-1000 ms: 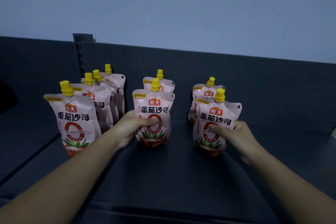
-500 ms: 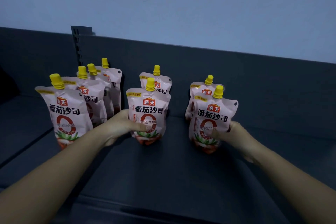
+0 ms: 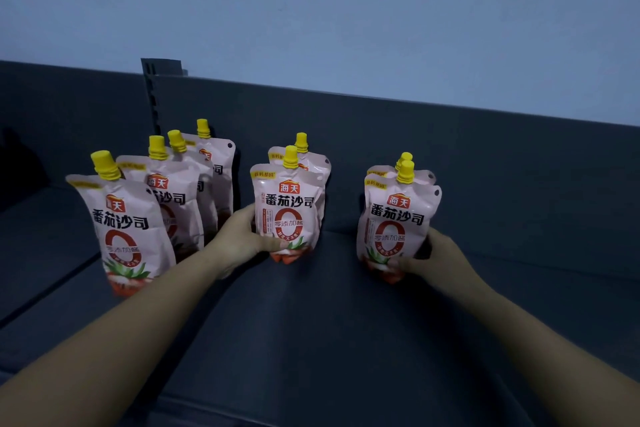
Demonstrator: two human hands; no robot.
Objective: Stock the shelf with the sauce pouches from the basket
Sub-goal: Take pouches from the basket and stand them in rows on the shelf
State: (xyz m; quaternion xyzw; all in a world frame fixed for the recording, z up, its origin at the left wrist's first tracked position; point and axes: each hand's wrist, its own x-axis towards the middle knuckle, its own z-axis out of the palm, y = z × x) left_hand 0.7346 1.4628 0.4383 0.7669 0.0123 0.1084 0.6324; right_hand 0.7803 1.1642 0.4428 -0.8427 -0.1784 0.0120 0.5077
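Both forearms reached in from the bottom edge over the dark shelf [image 3: 311, 340].

Left hand [image 3: 242, 239] gripped the middle front pouch [image 3: 289, 204] low on its left edge. The thumb lay across the printed face; the fingers were hidden behind.

Right hand [image 3: 434, 258] gripped the right front pouch [image 3: 394, 218] at its lower right side, thumb on the front.

Both held pouches stood upright on the shelf, yellow caps up. The left front pouch [image 3: 128, 229] stood free of the hands, nearest the camera, leaning slightly left.

Behind it were three more pouches [image 3: 180, 198] in file. One rear middle pouch [image 3: 317, 166] and one rear right pouch [image 3: 381, 173] each stood just behind its front pouch.

Beyond these were the back panel [image 3: 433, 156], a slotted upright [image 3: 152, 97] and a pale wall [image 3: 346, 10].
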